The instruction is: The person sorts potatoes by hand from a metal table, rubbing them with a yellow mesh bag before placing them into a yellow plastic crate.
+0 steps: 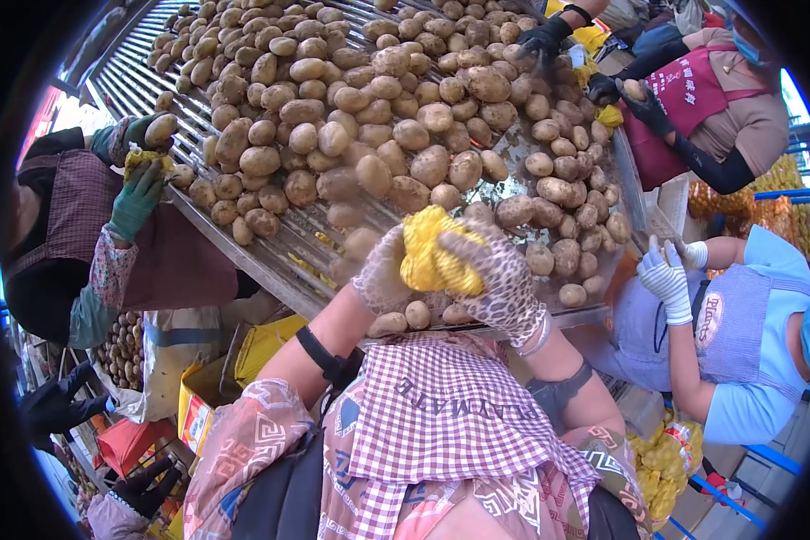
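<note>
In front of my chest a crumpled yellow mesh bundle (432,252) is held between both hands above the near edge of the table. My left hand (383,270), in a pale spotted glove, presses on its left side. My right hand (504,281), in a leopard-print glove, has its fingers wrapped over the top and right side. Whether anything is inside the bundle is hidden. Just beyond my hands lies a large heap of brown potatoes (333,139), with a few single potatoes (417,314) right below the bundle.
The slatted metal table (243,236) has a raised rim. At the left, a person's gloved hands (137,193) hold a potato and yellow mesh. A person at upper right holds a potato (634,89). Another person's white-gloved hands (666,274) are by the right rim. Filled yellow net bags (666,463) stand lower right.
</note>
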`<act>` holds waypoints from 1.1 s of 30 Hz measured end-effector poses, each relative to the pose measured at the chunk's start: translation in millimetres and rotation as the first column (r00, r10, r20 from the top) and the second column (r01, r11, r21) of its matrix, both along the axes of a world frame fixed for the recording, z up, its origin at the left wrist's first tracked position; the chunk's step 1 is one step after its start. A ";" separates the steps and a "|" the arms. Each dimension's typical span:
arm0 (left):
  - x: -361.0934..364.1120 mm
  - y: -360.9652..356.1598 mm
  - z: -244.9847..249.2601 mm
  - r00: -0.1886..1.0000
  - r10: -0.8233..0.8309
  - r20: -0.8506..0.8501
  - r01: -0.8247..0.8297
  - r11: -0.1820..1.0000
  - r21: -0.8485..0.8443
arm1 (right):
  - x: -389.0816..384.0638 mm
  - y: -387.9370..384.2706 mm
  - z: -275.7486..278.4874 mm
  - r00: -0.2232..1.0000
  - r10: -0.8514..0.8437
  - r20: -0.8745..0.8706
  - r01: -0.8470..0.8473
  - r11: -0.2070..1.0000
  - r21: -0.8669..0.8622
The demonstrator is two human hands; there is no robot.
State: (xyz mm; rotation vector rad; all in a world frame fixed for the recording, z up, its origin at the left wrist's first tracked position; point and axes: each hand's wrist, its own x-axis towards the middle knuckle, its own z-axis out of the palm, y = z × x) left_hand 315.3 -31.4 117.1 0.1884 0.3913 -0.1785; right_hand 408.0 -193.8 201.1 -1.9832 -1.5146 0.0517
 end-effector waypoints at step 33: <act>0.5 3.7 -51.2 0.968 0.188 0.165 -0.239 0.884 0.401 | 3.7 12.3 -12.2 0.972 0.058 0.227 -0.048 0.997 -0.053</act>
